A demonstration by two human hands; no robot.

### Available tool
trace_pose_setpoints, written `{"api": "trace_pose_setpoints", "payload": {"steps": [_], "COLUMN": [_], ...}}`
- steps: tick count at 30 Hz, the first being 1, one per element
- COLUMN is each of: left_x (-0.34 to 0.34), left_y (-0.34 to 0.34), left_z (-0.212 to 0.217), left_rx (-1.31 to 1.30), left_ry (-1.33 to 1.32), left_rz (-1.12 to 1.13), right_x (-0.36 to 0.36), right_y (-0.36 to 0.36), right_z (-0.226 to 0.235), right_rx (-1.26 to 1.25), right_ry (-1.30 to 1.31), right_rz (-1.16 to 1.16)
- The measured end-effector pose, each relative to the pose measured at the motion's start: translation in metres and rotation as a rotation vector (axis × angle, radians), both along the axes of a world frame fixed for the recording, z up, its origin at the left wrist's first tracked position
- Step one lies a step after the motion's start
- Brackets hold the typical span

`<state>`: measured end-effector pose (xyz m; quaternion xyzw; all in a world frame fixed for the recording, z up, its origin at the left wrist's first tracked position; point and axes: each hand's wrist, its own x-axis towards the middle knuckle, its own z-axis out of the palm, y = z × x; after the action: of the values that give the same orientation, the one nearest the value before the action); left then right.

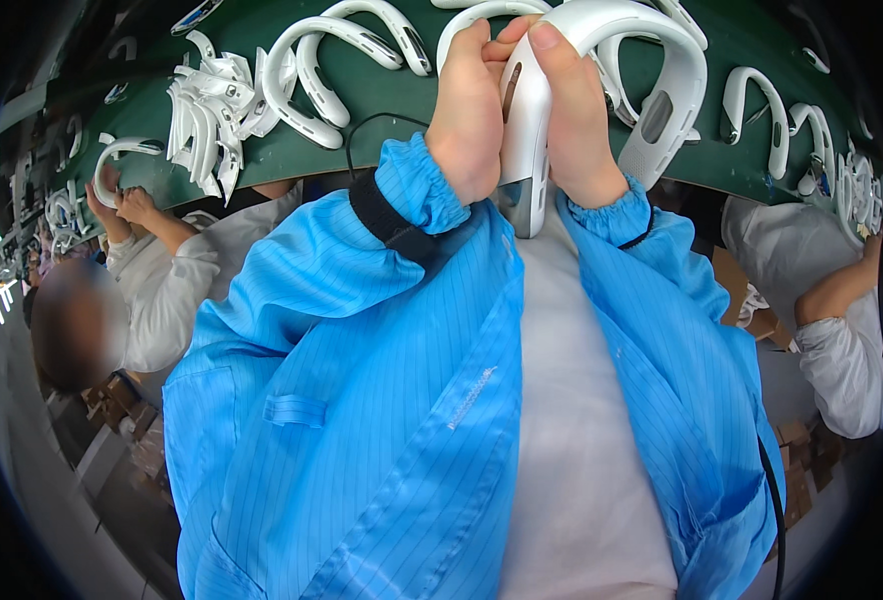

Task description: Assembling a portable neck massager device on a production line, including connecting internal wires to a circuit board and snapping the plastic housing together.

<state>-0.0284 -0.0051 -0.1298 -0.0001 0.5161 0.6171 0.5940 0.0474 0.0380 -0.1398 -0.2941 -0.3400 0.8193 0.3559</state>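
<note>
Before my chest, both hands grip a white, curved neck fan (680,70), raised above the edge of the green table. My left hand (467,120) is closed against the side of one arm of it, thumb upward and fingers partly hidden behind. Pressing the same arm from the other side, my right hand (575,115) has its thumb laid along the top. This arm points down toward me and ends in a grey-tipped section. The other arm curves round to the right, with an oval grey patch on its inner face.
More neck fans (327,130) lie on the green table (382,155), beside a heap of white curved shell pieces (207,125). A black cable (362,122) runs near my left wrist. One co-worker (177,270) sits at the left holding a white part; another (812,260) is at the right.
</note>
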Motion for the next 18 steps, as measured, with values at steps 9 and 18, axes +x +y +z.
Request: {"api": "trace_pose_setpoints", "payload": {"steps": [9,18], "left_x": [0.015,0.008], "left_y": [-0.014,-0.033], "left_z": [0.012,-0.008], "left_rx": [0.235,0.245], "left_ry": [0.218,0.684], "left_rz": [-0.050,-0.135], "right_x": [0.009,0.022], "right_y": [0.006,0.017], "right_z": [-0.015,0.036], "right_rx": [0.576,0.178], "right_ry": [-0.233,-0.065], "right_rz": [0.119,0.202]}}
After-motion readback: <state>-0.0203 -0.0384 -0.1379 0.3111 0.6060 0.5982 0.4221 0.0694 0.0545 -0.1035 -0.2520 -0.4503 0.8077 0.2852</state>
